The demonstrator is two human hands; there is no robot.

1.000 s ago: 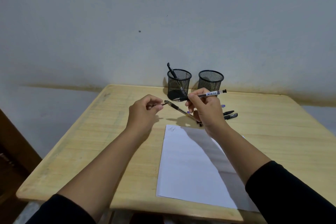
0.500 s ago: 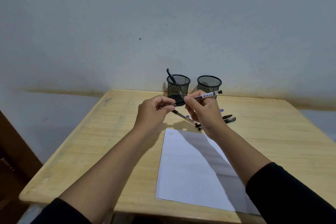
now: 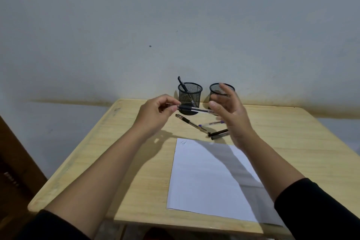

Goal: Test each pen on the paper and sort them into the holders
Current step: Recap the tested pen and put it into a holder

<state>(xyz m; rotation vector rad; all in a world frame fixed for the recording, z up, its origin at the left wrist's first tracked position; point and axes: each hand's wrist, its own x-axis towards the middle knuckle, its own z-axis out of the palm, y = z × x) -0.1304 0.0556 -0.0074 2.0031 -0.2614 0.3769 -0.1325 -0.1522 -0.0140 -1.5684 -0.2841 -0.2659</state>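
Observation:
My left hand (image 3: 155,111) pinches the black end of a clear pen (image 3: 196,110) held level above the table, in front of the left mesh holder (image 3: 190,93). That holder has one dark pen (image 3: 182,84) leaning in it. My right hand (image 3: 231,115) hovers beside the pen's other end with fingers spread, partly covering the right mesh holder (image 3: 216,88). Several pens (image 3: 191,122) lie on the wooden table (image 3: 116,154) between the holders and the white paper (image 3: 210,179), which has a small scribble at its top left corner.
A plain wall rises directly behind the holders. A dark wooden piece of furniture (image 3: 11,161) stands off the table's left side. My right forearm casts a shadow across the paper.
My right hand has let go of the pen and spread its fingers. My left hand now holds the pen alone by its black end.

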